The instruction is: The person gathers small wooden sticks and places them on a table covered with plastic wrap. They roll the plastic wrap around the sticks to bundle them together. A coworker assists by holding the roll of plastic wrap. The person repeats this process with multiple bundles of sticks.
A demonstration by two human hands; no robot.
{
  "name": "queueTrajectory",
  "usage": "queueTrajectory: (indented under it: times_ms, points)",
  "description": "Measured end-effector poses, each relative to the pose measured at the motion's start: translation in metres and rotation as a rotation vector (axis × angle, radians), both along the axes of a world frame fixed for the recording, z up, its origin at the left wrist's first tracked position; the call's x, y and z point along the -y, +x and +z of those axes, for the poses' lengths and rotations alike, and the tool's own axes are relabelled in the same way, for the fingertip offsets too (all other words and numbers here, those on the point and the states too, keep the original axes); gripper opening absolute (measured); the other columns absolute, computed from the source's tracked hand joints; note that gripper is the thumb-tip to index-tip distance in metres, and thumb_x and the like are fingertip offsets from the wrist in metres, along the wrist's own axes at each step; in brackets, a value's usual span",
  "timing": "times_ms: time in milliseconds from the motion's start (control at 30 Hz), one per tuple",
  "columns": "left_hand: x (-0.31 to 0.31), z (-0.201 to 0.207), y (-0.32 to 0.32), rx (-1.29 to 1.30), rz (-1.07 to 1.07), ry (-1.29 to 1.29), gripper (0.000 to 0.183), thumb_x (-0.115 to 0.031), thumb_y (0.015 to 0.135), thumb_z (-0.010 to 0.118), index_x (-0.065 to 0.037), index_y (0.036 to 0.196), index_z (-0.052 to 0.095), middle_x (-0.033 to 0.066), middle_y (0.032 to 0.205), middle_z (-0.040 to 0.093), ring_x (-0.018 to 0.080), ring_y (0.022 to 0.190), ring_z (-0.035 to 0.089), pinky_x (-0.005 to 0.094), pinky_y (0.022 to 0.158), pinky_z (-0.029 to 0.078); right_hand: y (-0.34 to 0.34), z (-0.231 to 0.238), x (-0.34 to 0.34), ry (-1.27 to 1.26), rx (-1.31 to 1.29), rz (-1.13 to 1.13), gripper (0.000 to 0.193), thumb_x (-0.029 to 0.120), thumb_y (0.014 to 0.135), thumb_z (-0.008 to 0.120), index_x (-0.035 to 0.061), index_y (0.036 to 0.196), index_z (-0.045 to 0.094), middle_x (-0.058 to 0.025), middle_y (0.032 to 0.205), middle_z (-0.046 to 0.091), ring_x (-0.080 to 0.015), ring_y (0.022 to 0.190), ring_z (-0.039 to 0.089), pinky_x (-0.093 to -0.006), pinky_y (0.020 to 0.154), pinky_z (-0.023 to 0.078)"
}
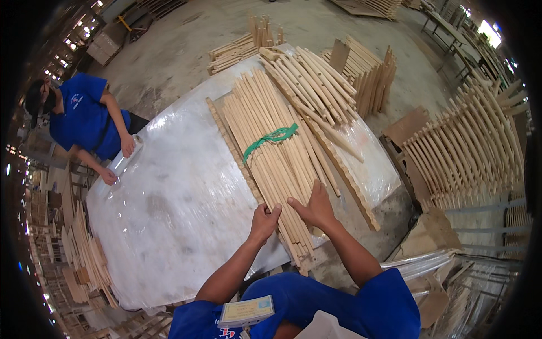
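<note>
A thick bundle of pale wooden rods lies on a large table wrapped in clear plastic. A green tie strip crosses it near the middle. My left hand grips the bundle's left edge near its close end, thumb on top and fingers curled round the side. On the opposite edge, my right hand presses its thumb over the rods, its fingers along their side. Notched wooden rails flank the bundle, one on the left and one on the right.
Turned wooden spindles are heaped at the table's far right. A co-worker in blue stands at the left, hands on a plastic film roll. Beyond the table are upright rod stacks. A large spindle rack stands at right.
</note>
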State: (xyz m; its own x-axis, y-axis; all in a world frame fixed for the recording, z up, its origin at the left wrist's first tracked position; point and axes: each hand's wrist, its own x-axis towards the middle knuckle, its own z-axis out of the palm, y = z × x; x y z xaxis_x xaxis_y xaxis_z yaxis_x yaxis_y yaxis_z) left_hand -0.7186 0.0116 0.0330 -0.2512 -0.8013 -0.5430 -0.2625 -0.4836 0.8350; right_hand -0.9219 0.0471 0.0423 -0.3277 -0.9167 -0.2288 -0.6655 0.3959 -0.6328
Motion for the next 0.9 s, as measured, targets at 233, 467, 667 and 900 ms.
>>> queueTrajectory:
  times_ms: [233, 467, 667, 900]
  points:
    - [-0.006, -0.007, -0.001, 0.076, 0.002, -0.302, 0.046, -0.036, 0.102, 0.076, 0.010, 0.110, 0.070, 0.0104, 0.086, 0.073, 0.0174, 0.076, 0.065, 0.0354, 0.070, 0.054, -0.054, 0.013, 0.010, 0.049, 0.136, 0.005, 0.098, 0.064, 0.082, 0.084, -0.0083, 0.143, 0.061, -0.0311, 0.138, 0.069, -0.0417, 0.128, 0.068, -0.0470, 0.110, 0.053]
    - [-0.012, -0.004, -0.011, 0.314, 0.077, -0.727, 0.057, -0.036, 0.100, 0.077, 0.007, 0.134, 0.063, 0.0272, 0.129, 0.068, 0.0369, 0.122, 0.066, 0.0482, 0.110, 0.047, -0.057, 0.053, 0.063, 0.367, 0.127, 0.254, 0.073, 0.064, 0.074, 0.082, -0.0031, 0.103, 0.081, -0.0261, 0.098, 0.080, -0.0410, 0.096, 0.079, -0.0477, 0.087, 0.061]
    - [-0.014, 0.008, -0.030, 0.342, -0.485, -1.184, 0.059, -0.043, 0.097, 0.074, -0.008, 0.144, 0.062, 0.0171, 0.156, 0.053, 0.0402, 0.153, 0.043, 0.0668, 0.128, 0.022, -0.060, 0.042, 0.068, 0.302, -0.127, 0.255, 0.077, 0.059, 0.075, 0.076, -0.0143, 0.099, 0.075, -0.0324, 0.095, 0.076, -0.0435, 0.094, 0.078, -0.0477, 0.087, 0.060]
    - [-0.011, -0.005, -0.033, 0.289, -0.447, -1.132, 0.055, -0.041, 0.099, 0.070, -0.010, 0.140, 0.054, 0.0136, 0.154, 0.054, 0.0372, 0.154, 0.042, 0.0652, 0.130, 0.018, -0.070, 0.020, -0.016, 0.348, 0.054, 0.289, 0.056, 0.046, 0.090, 0.070, 0.0037, 0.126, 0.076, -0.0235, 0.109, 0.079, -0.0343, 0.097, 0.078, -0.0426, 0.090, 0.059]
